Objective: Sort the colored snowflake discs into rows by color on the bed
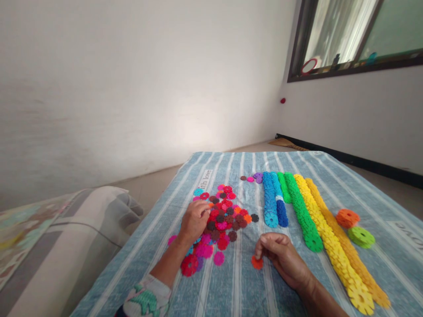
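A loose pile of notched plastic flower discs [228, 215] in red, pink, brown, orange and black lies on the striped cloth. My left hand [194, 220] reaches over the pile's left side, fingers pinched at a small orange disc [210, 204]. To the right of the pile, my right hand [280, 255] is curled, with its fingertips on another orange disc [257, 263] just above or against the cloth; which one I cannot tell. Beyond it lie overlapping rows of blue discs [270, 198], green discs [302, 211] and yellow discs [330, 242].
At the right are a stack of orange discs [347, 217] and a stack of lime discs [361, 237]. Purple discs [258, 177] stand by the blue row's far end. A draped grey-and-white striped fabric [95, 229] is left of the covered table [139, 259]. A white wall [148, 79] rises behind.
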`<state>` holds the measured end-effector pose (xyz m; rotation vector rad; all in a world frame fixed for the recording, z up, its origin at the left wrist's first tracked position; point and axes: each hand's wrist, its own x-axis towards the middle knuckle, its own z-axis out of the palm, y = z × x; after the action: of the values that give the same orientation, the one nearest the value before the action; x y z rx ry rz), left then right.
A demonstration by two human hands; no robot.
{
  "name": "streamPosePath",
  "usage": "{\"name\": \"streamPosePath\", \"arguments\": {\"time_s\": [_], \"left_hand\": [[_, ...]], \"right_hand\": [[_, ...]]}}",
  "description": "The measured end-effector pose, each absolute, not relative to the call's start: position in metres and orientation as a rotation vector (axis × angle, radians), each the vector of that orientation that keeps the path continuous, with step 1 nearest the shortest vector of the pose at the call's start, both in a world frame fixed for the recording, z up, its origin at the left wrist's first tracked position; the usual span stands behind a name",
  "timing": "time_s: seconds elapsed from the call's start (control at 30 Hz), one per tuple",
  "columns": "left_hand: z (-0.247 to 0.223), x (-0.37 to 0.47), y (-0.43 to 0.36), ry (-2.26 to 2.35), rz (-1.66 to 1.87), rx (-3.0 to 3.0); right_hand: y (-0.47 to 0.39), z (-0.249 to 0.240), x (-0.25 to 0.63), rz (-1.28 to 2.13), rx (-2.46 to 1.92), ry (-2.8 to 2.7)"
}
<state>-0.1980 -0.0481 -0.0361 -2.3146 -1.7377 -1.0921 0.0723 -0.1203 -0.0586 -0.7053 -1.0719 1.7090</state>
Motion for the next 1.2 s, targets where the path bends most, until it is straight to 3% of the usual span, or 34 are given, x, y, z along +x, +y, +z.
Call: {"name": "streamPosePath", "arguments": {"time_s": [0.3,0.87,1.2], "left_hand": [[-0.025,-0.177,-0.066,-1.653,-0.915,-2.540],[-0.030,-0.155,-0.078,-1.718,-0.708,-2.371],[-0.032,-0.156,-0.074,-1.771,-1.000,-2.520]], "right_hand": [[-0.120,-0.058,0.073,1.711,-0.709,-1.083],[-0.121,-0.056,0.072,1.709,-0.700,-1.088],[-0.121,-0.055,0.072,1.705,-0.704,-1.084]]}}
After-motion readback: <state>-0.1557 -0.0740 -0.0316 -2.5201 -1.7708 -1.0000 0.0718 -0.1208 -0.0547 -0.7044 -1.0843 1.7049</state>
